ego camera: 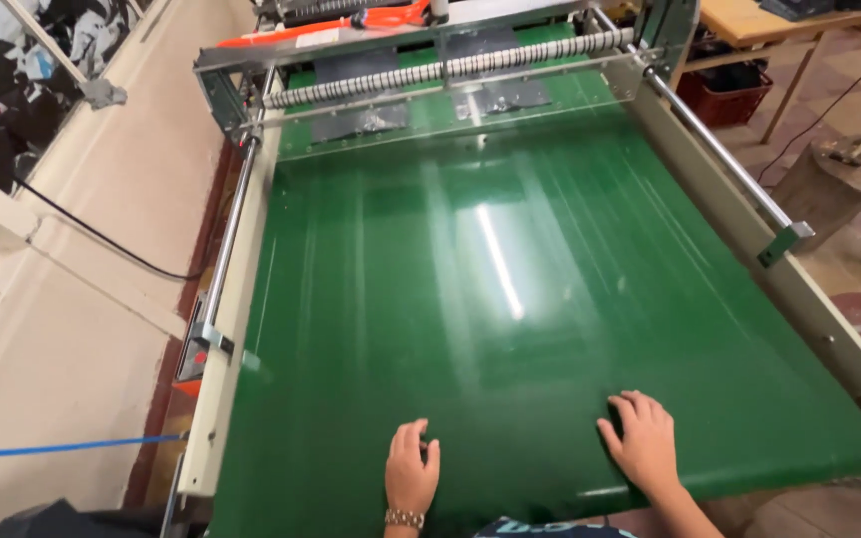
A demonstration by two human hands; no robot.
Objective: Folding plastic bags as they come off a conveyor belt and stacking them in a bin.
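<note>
A wide green conveyor belt (510,299) fills the middle of the head view and runs away from me toward a roller assembly (450,70) at the far end. My left hand (411,473) lies flat on the belt's near edge, fingers loosely together, a beaded bracelet on the wrist. My right hand (640,443) rests palm down on the belt a little farther right, fingers slightly curled. Neither hand holds anything.
Cream side rails (226,379) with metal guide rods (719,149) border the belt. A black cable (102,234) runs along the pale wall on the left. At right stand a wooden table (789,30), a red crate (724,95) and a stump with tools (834,179).
</note>
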